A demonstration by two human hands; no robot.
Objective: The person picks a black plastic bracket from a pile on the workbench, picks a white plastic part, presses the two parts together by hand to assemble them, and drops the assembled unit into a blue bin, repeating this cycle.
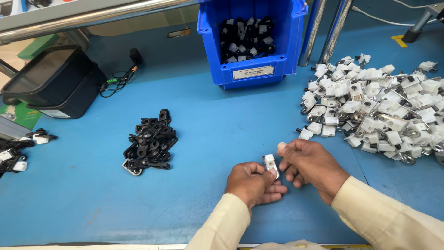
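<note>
white part held between two hands

the left hand point(253, 184) is closed around a small white part point(270, 164), a blocky plastic piece with a grey metal bit. the right hand point(307, 165) pinches its upper end. it sits just above the blue table point(208, 120), between a black pile point(150, 142) and a white pile point(374, 106), below the blue bin point(252, 74).

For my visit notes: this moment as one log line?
left hand: holds small white part | right hand: touching it | black parts pile: left

White part point(270, 163) mostly hidden by fingers point(273, 178).
</note>
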